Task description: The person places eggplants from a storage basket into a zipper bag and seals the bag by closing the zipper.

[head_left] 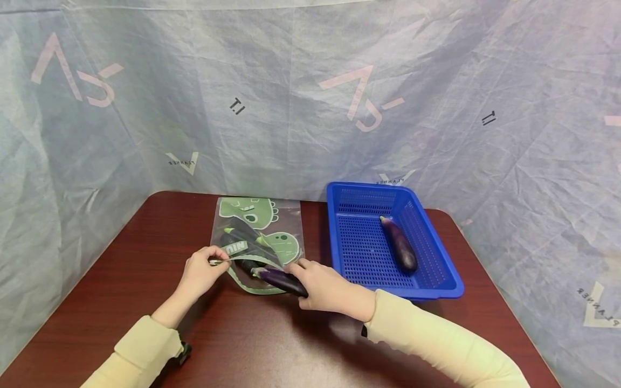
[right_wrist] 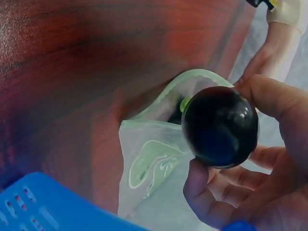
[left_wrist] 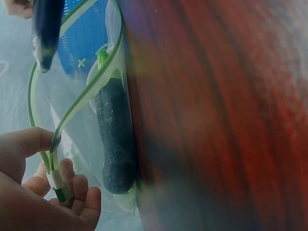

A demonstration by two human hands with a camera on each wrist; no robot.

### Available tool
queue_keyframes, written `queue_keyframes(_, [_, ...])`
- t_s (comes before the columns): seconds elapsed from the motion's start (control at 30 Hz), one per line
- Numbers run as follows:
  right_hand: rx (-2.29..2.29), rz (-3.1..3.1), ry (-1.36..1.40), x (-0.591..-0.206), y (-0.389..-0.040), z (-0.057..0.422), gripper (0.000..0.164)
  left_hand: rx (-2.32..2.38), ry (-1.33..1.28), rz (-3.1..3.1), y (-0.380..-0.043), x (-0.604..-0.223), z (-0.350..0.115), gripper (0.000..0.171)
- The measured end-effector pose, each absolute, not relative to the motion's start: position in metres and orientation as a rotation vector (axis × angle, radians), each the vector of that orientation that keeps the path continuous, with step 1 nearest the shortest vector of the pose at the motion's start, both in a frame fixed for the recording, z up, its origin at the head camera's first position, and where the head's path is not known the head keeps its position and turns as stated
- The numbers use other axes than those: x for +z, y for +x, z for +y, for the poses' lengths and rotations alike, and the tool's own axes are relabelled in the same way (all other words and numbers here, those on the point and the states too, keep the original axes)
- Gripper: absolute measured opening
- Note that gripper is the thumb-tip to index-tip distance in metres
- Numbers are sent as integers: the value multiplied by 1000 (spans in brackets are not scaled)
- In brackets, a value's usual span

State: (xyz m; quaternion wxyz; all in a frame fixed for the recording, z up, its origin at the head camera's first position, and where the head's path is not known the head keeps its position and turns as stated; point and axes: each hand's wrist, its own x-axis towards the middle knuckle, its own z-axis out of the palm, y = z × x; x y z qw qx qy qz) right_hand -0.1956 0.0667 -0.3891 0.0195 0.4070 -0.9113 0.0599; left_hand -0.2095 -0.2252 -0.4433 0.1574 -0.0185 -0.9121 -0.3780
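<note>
Head view: how do the hands stand?
— Left hand (head_left: 200, 270) pinches the slider (left_wrist: 56, 180) of a zip bag (head_left: 248, 213); right hand (head_left: 324, 286) grips an eggplant (head_left: 277, 278), stem end at the open mouth.
— Room?
— Tabletop (head_left: 233, 345) spreads leftward and nearward; the bag's far end meets its back edge, and the blue basket (head_left: 436, 293), holding another eggplant (head_left: 400, 248), stands close on the right.
— Hard to see?
— Bagged eggplants (head_left: 236, 233) blur behind printed film; the left wrist view crops the gripped one at the top.

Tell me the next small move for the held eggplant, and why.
Probably slide the eggplant stem-first into the clear bag: the right grip holds it with its stem end at the open mouth, and the left grip pinches the bag's edge.
</note>
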Motion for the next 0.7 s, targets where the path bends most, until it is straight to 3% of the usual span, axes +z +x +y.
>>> queue_keyframes(0.7, [65, -2713, 1180, -419, -194, 51, 55, -1096, -53, -2609, -209, -443, -225, 6])
